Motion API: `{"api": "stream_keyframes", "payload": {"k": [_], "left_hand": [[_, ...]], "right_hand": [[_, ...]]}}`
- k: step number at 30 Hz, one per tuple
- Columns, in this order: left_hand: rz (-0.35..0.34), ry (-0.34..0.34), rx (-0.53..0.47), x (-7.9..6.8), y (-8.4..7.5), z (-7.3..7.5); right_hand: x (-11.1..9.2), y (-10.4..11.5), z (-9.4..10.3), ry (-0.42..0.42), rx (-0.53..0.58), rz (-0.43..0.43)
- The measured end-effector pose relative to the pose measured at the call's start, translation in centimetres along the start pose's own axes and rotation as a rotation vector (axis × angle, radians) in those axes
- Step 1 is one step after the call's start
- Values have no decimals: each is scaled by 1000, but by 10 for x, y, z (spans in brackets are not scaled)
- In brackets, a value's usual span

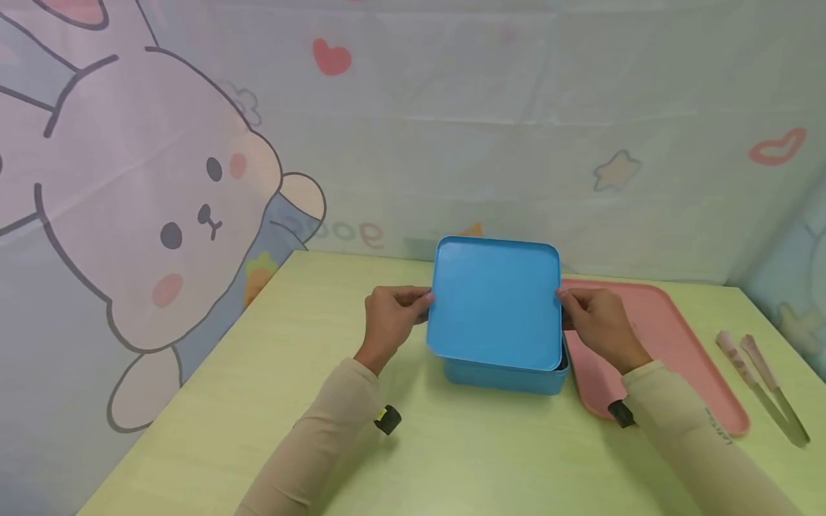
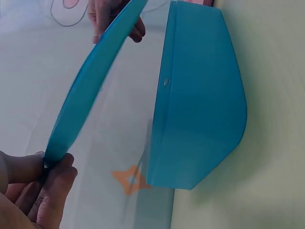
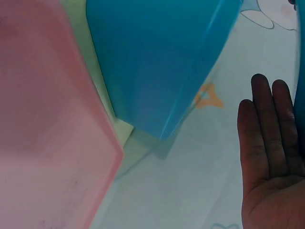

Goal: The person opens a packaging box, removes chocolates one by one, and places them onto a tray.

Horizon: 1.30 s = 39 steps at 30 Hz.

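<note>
A blue lid (image 1: 495,301) is held tilted just above a blue box (image 1: 503,376) that stands on the green table (image 1: 226,401). My left hand (image 1: 393,315) pinches the lid's left edge between thumb and fingers. My right hand (image 1: 596,315) grips the lid's right edge. In the left wrist view the lid (image 2: 90,86) stands apart from the box (image 2: 200,105), with my left hand (image 2: 35,186) on its near edge and my right hand (image 2: 102,16) on its far edge. The right wrist view shows the box (image 3: 157,57) and my right hand's fingers (image 3: 269,143) lying straight.
A pink tray (image 1: 671,344) lies on the table right of the box, partly under my right forearm, and fills the left of the right wrist view (image 3: 47,119). Two utensils with patterned handles (image 1: 761,387) lie near the right edge. A bunny-print cloth (image 1: 161,215) backs the table.
</note>
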<state>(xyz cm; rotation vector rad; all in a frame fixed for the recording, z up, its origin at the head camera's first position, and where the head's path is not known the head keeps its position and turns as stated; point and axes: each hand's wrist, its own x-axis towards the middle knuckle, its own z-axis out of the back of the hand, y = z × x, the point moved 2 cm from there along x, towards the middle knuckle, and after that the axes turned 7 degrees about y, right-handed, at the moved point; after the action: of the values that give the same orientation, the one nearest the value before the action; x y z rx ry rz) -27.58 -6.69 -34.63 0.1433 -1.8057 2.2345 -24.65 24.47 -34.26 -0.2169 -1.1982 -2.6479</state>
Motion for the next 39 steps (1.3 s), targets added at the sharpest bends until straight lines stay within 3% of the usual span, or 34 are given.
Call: {"api": "stream_keyframes", "payload": {"k": [4,8,12,18,22,30,34,39], "left_hand": [[92,34,-25,-1,5,1],[114,39,-25,0,8,9],[124,16,3,2,7,28],[187,-23,79,2,4,58],[227,-37,193,3,9,83],[277,-66,507,1,23,138],[278,-49,662,0,35,147],[317,-10,742,5,51,145]], "right_hand": [[1,-1,-3,43,22,-73],[6,8,-6,42,27,-112],[16,26,-15,22,2,-109],[30,50,-44,7,-18,-127],[35,70,-68,-9,-37,-94],[48,112,-129,56,-79,-58],[47,117,-157,120,-186,-81],[43,115,-179,241,-279,-147]]}}
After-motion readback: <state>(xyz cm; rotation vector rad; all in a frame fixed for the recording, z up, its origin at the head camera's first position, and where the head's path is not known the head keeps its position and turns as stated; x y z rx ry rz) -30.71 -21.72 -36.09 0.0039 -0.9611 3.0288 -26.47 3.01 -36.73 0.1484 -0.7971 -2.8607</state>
